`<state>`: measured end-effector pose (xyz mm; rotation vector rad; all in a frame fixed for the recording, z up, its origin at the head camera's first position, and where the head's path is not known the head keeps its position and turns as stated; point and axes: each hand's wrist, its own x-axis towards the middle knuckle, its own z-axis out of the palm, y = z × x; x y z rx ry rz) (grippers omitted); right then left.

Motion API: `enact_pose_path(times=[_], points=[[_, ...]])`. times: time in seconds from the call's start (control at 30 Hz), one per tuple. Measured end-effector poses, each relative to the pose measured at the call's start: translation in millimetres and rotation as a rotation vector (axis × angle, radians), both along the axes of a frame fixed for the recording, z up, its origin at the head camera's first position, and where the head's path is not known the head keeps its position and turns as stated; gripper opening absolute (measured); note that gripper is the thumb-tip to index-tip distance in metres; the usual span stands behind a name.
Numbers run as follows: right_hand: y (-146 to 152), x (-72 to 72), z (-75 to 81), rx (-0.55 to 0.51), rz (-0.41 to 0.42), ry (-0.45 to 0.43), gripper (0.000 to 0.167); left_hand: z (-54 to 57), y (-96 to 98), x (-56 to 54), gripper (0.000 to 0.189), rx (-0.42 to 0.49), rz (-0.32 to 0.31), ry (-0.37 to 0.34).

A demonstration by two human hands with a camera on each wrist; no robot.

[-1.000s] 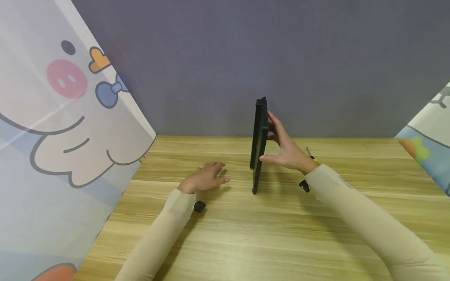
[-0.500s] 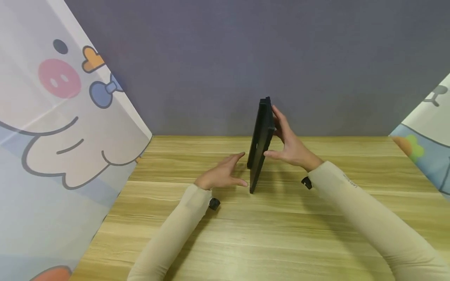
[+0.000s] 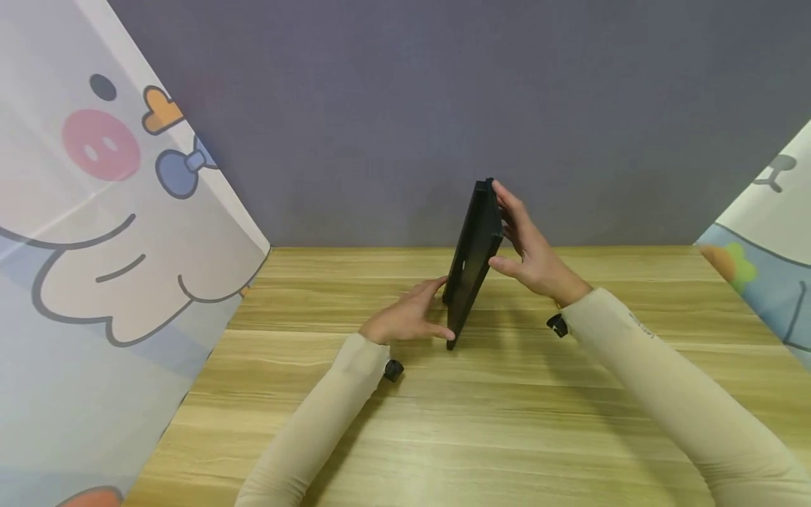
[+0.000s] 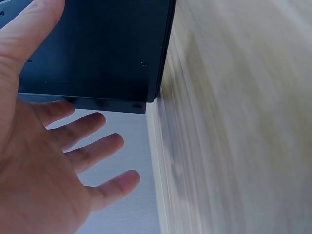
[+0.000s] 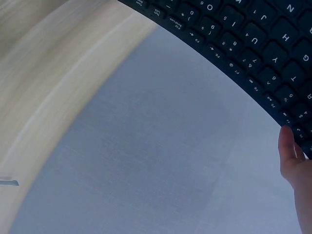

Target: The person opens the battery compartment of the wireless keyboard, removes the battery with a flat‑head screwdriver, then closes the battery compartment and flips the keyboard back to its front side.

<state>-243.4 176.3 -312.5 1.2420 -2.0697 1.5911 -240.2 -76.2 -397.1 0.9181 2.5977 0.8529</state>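
The keyboard [image 3: 474, 271] is standing on its end between the fingers of 2 hands, leaning toward the right fingers with its keys facing that side. The right hand [image 3: 538, 260] is pinching the raised end, thumb lying at the near edge and fingers at the far edge. The left hand [image 3: 408, 318] is framing the low end, fingers spreading apart: thumb lying over the smooth back, index tip appearing to be touching the far edge, 3 others hanging free beyond it. Below the left fingers, the low end is seemingly resting on the table [image 3: 507, 415]. The step in hand is apparently steadying the tilted keyboard from both ends; the next move is probably calling for the left fingers to be closing while the right fingers are keeping their pinch
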Motion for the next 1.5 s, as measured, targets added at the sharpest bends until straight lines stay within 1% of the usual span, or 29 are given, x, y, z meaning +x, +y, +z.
enact_pose_path(times=[0.13, 0.33, 0.47, 0.6, 0.67, 0.83, 0.93, 1.03, 1.2, 1.37, 1.5], points=[[2, 2.0, -0.4, -0.017, -0.011, -0.011, 0.094, 2.3, 1.2, 1.1, 0.113, -0.008, 0.005, -0.004], [4, 3.8, -0.7, -0.063, 0.036, 0.025, 0.097, 2.2, 1.9, 1.7, 0.112, -0.023, 0.010, -0.027], [7, 4.7, -1.8, -0.058, 0.045, 0.021, 0.093, 2.4, 0.9, 2.6, 0.112, -0.024, 0.006, -0.040], [10, 5.8, -5.1, -0.059, 0.047, 0.007, 0.092, 3.0, -1.0, 3.0, 0.112, -0.019, -0.003, -0.033], [11, 6.0, -7.6, -0.072, 0.053, 0.015, 0.093, 3.2, -2.4, 3.0, 0.112, -0.019, -0.004, -0.027], [15, 6.8, -13.3, -0.087, 0.061, 0.039, 0.093, 3.6, -10.2, 2.0, 0.111, -0.028, 0.001, -0.038], [17, 12.0, -12.8, -0.071, 0.036, 0.030, 0.090, 4.1, -17.9, 0.9, 0.111, -0.039, 0.002, -0.044], [19, 21.8, -9.1, -0.035, -0.018, 0.011, 0.086, 5.8, -26.7, 0.2, 0.111, -0.062, 0.014, -0.059], [22, 35.9, -4.2, 0.084, -0.125, -0.009, 0.085, 9.7, -40.5, -0.2, 0.110, -0.125, 0.051, -0.103], [27, 42.1, -9.2, 0.226, -0.215, -0.060, 0.084, 11.2, -49.0, -0.7, 0.110, -0.181, 0.086, -0.123], [30, 43.3, -14.1, 0.266, -0.227, -0.114, 0.083, 12.6, -53.6, -0.3, 0.108, -0.213, 0.116, -0.127]])
